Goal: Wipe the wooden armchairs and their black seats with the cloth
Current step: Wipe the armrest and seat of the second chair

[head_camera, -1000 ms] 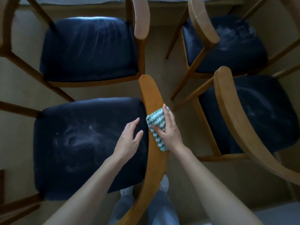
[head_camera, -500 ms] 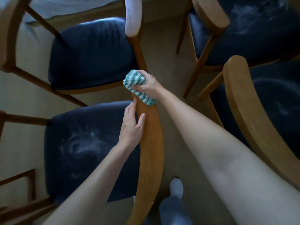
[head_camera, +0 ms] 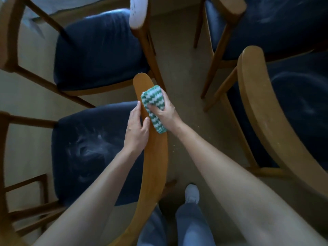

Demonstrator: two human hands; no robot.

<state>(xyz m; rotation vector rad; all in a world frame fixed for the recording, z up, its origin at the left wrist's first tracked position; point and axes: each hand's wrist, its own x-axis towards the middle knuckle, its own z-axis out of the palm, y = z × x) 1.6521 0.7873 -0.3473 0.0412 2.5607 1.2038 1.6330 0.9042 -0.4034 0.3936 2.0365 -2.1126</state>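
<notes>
A green-and-white zigzag cloth [head_camera: 153, 105] lies pressed on the curved wooden backrest [head_camera: 156, 160] of the near-left armchair, a little below its far tip. My right hand [head_camera: 166, 112] grips the cloth from the right. My left hand [head_camera: 137, 128] rests flat against the backrest's left edge, fingers together, just beside the cloth. The chair's black seat [head_camera: 85, 153] below it shows pale dusty smears.
Three more wooden armchairs with dark seats stand around: far left [head_camera: 99, 50], far right [head_camera: 266, 23], near right [head_camera: 262, 121]. Beige carpet [head_camera: 179, 64] runs between them. My legs and a white shoe [head_camera: 192, 193] are at the bottom.
My right hand slid the cloth out to the backrest's far tip, then back a little toward me. My left hand moved from the seat onto the backrest's edge.
</notes>
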